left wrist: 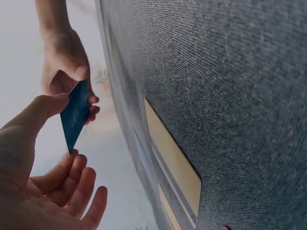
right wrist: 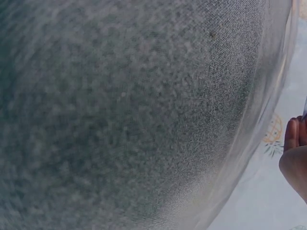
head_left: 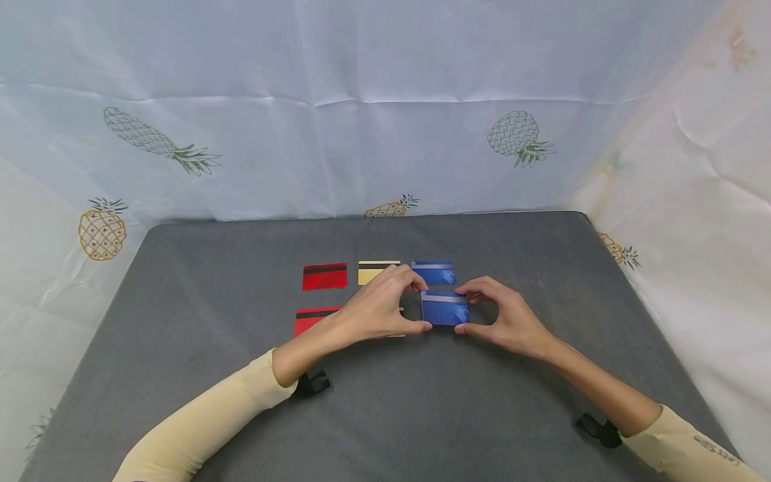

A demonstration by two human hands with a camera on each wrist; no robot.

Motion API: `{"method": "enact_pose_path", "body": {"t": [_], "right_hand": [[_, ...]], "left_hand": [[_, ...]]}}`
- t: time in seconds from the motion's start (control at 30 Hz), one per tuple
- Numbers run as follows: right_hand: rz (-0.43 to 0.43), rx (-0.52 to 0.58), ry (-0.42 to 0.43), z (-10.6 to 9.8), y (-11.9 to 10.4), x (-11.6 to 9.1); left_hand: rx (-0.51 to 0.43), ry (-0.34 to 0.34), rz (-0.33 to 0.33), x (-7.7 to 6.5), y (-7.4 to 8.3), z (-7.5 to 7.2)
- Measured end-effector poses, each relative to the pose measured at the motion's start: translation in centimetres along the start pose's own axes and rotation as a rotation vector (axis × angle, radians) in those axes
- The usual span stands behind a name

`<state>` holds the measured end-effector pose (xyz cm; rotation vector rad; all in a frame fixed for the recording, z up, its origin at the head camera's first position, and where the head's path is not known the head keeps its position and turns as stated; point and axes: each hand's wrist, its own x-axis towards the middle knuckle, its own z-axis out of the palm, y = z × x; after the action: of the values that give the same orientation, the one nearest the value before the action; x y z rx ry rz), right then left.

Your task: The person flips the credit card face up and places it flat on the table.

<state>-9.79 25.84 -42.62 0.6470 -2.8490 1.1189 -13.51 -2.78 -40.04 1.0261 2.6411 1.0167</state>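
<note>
Both hands hold one blue bank card [head_left: 444, 308], with a pale stripe along its top, over the front row of cards. My left hand [head_left: 378, 304] pinches its left corners between thumb and fingers, the other fingers loosely spread in the left wrist view. On the opposite side, my right hand [head_left: 508, 320] grips the right corners with thumb and fingers. The left wrist view shows the card [left wrist: 76, 115] tilted and raised off the cloth. A gold card [head_left: 395, 335] lies mostly hidden under my left hand. Only part of the right hand [right wrist: 295, 155] enters the right wrist view.
Behind lie a red card [head_left: 325, 277], another gold card [head_left: 372, 274] and another blue card [head_left: 434, 273] in a row. A second red card [head_left: 310, 322] is partly covered by the left forearm. Pineapple-print curtain [head_left: 385, 154] surrounds the grey table [head_left: 421, 415].
</note>
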Motion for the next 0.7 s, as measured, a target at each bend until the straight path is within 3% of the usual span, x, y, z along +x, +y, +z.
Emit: {"method": "enact_pose_path", "body": {"t": [0.33, 0.7], "right_hand": [[-0.065, 0.003, -0.019, 0.07, -0.46, -0.04], [-0.081, 0.033, 0.028, -0.02, -0.8, -0.31]], "left_hand": [[0.037, 0.017, 0.018, -0.18, 0.61, -0.42], [-0.043, 0.048, 0.097, -0.27, 0.53, -0.37]]}}
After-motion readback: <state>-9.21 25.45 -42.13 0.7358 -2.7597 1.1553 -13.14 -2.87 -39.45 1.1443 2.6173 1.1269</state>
